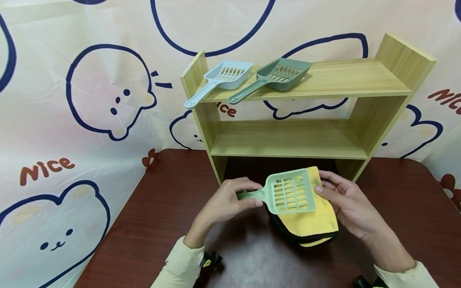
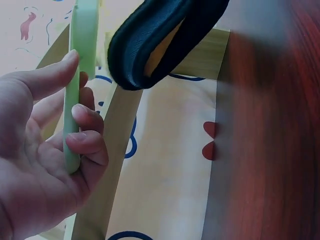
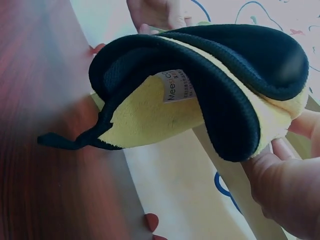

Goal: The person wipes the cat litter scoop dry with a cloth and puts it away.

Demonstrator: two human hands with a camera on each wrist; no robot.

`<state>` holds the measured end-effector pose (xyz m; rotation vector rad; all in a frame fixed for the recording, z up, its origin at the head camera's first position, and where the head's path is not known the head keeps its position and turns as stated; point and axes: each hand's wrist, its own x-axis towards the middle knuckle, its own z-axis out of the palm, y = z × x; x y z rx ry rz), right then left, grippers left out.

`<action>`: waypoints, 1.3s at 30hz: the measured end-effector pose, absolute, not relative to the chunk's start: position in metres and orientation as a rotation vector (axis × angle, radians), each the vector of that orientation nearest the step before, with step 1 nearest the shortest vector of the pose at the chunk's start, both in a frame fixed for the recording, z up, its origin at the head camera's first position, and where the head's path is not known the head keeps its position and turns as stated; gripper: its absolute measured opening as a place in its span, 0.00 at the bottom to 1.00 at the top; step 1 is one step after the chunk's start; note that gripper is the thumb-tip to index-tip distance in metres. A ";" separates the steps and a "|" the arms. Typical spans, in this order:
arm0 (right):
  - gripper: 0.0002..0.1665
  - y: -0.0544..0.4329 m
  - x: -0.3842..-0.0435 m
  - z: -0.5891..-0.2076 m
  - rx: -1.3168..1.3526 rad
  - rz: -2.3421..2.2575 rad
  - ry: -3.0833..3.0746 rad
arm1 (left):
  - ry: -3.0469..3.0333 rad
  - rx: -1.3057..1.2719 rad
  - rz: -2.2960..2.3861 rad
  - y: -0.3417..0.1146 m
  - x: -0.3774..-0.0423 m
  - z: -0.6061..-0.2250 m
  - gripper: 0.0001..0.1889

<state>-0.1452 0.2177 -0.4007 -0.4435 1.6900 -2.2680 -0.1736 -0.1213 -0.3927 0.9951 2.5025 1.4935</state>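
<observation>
My left hand (image 1: pixel 230 200) grips the handle of a light green slotted litter scoop (image 1: pixel 291 191), its fingers curled round it in the left wrist view. A folded yellow cloth (image 1: pixel 313 220) with black edging lies behind and below the scoop's head, held above the table by my right hand (image 1: pixel 351 204). The right thumb presses on the cloth's front near the scoop's edge, with the other fingers behind. In the right wrist view the cloth (image 3: pixel 150 117) shows its folds, a white label and a dark hanging loop. From there the scoop is mostly hidden.
A wooden two-tier shelf (image 1: pixel 288 138) stands at the back of the dark red-brown table (image 1: pixel 151 232). On its top board lie a pale blue scoop (image 1: pixel 227 76) and a dark green scoop (image 1: pixel 282 76), handles jutting past the front edge. A printed backdrop (image 1: pixel 119 160) hangs behind.
</observation>
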 end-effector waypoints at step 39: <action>0.26 0.231 -0.147 -0.393 -0.463 -2.343 1.752 | 2.550 1.034 1.353 -0.134 -0.174 -0.383 0.14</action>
